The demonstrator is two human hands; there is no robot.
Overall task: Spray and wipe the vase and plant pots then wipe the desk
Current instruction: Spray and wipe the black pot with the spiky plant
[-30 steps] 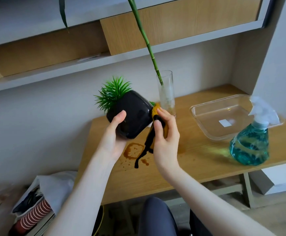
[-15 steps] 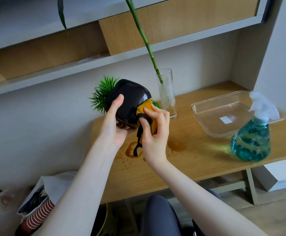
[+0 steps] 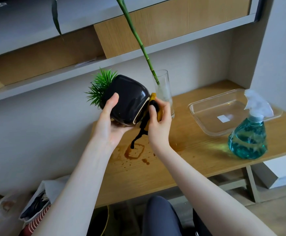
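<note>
Glass vase point(image 3: 163, 92) stands behind hands gripping pot point(image 3: 126, 99) and cloth point(image 3: 155, 108)

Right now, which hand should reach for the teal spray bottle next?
The right hand. The teal spray bottle stands on the desk's right side, nearer that hand, which only holds the yellow cloth. The left hand grips the tilted black plant pot off the desk.

No legible text, brand or number. Clear tray point(image 3: 207, 106) carries a white sticker point(image 3: 223, 118); blank at this resolution.
</note>
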